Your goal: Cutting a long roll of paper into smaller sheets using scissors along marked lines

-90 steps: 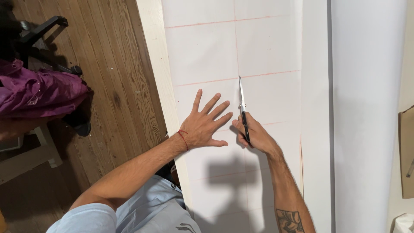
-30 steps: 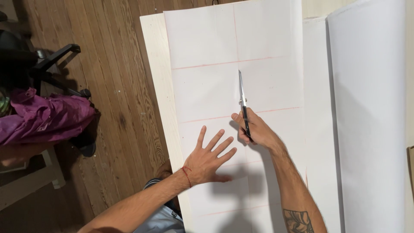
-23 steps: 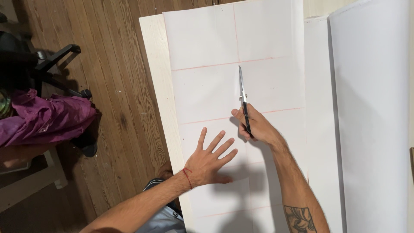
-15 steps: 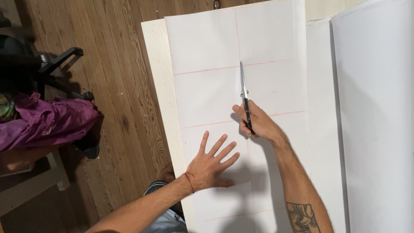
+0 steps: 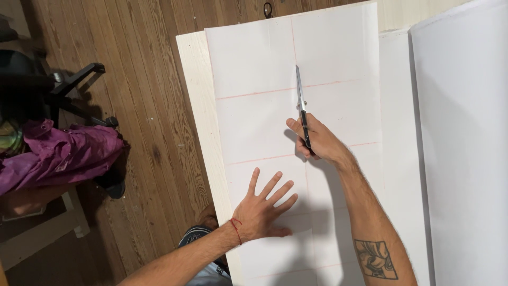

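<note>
A: What lay around the white paper sheet point(image 5: 264, 95) at that moment?

B: The sheet rested on a pale wooden board point(image 5: 193, 100), whose bare edge showed along the sheet's left side. Left of the board ran a brown plank floor point(image 5: 143, 79), matte and grained. Farther left of the sheet stood the black base of a swivel chair point(image 5: 74, 90), and below that a crumpled purple cloth point(image 5: 63, 156). To the right of the sheet lay a broad white roll or panel point(image 5: 465, 137), smooth and unmarked.

A: And the hands?

B: The right hand point(image 5: 317, 142) was closed around the black handles of a pair of scissors point(image 5: 301, 108), the thin steel blades pointing up the sheet along a red vertical line. The left hand point(image 5: 264, 209) lay flat on the sheet's lower part, fingers spread wide, holding nothing, a red thread at the wrist.

A: Did anything block the view?

B: The right forearm, with a dark tattoo, crossed the sheet's lower right part and covered the grid there.

A: The sheet's surface?

B: Flat, matte, ruled with faint red lines into rectangles.
</note>
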